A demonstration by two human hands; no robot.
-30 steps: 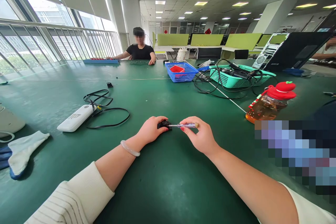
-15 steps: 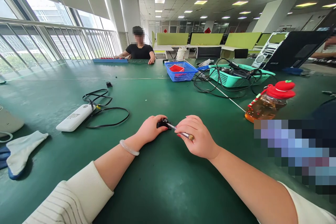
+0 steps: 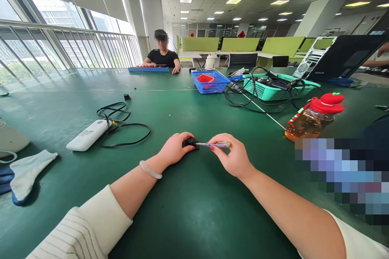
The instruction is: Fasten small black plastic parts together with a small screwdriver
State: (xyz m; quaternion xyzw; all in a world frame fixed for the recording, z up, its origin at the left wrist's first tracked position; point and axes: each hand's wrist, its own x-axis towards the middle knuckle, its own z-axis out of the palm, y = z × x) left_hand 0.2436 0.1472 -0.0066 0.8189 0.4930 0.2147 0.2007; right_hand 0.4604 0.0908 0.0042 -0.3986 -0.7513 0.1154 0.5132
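Observation:
My left hand grips a small black part against the green table, thumb in front and fingers behind it. A screwdriver with a translucent handle is pinched between the thumb and fingers of my right hand. It lies nearly level, its shaft pointing left, and its tip meets the right side of the black part. What the tip touches there is too small to tell.
A white power bank with a black cable lies left, near a glove. Further back are a blue basket and a green basket with cables. A red-lidded bottle stands right. A person sits opposite.
The screwdriver has swung from a slant to nearly level, and the fingers of my right hand have shifted on its handle. Across the table, the blue tray has moved right. My left hand looks unchanged.

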